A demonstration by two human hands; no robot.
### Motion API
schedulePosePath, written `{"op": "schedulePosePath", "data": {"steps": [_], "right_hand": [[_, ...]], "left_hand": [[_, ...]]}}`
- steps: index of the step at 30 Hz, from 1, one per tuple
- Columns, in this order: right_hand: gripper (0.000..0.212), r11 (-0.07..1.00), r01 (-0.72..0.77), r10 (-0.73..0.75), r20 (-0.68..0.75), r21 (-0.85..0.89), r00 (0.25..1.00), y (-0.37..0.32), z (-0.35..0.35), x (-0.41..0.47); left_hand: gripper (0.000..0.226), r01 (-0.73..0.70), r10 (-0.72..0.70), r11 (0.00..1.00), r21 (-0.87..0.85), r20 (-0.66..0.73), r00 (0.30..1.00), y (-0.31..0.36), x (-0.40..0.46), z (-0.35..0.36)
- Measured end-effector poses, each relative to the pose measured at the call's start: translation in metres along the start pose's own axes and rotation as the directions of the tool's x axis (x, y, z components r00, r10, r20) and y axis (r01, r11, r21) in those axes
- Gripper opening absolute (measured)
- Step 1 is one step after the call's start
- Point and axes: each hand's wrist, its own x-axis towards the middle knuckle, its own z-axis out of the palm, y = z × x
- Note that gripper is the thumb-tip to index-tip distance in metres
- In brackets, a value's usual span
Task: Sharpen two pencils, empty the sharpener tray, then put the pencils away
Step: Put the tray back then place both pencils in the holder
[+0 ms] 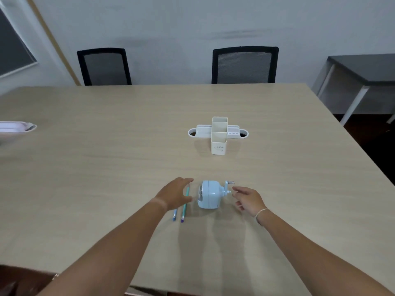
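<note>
A light blue crank sharpener [210, 196] stands on the wooden table [106, 163], its handle pointing right. Two pencils lie side by side just left of it: a teal pencil [185, 205] and a blue pencil [174, 215] that is mostly hidden. My left hand [176, 194] hovers over both pencils with fingers spread, holding nothing. My right hand [249, 199] is open just right of the crank handle, not touching it. A white desk organiser [218, 135] with empty compartments stands farther back.
A pale tray or lid [17, 127] sits at the table's left edge. Two black mesh chairs [104, 67] [244, 65] stand behind the far edge. A dark side table [363, 71] is off to the right.
</note>
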Motion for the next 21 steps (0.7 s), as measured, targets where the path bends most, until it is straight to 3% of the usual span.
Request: {"op": "schedulePosePath", "data": {"steps": [11, 21], "right_hand": [[0.012, 0.991, -0.016, 0.017, 0.006, -0.136, 1.0, 0.029, 0.008, -0.014], [0.027, 0.978, -0.022, 0.016, -0.03, -0.209, 0.999, 0.044, 0.066, -0.049]], "left_hand": [[0.049, 0.177, -0.176, 0.984, 0.032, -0.028, 0.984, -0.033, -0.022, 0.019], [0.035, 0.095, -0.095, 0.995, -0.014, 0.023, 0.995, -0.054, -0.015, 0.031]]}}
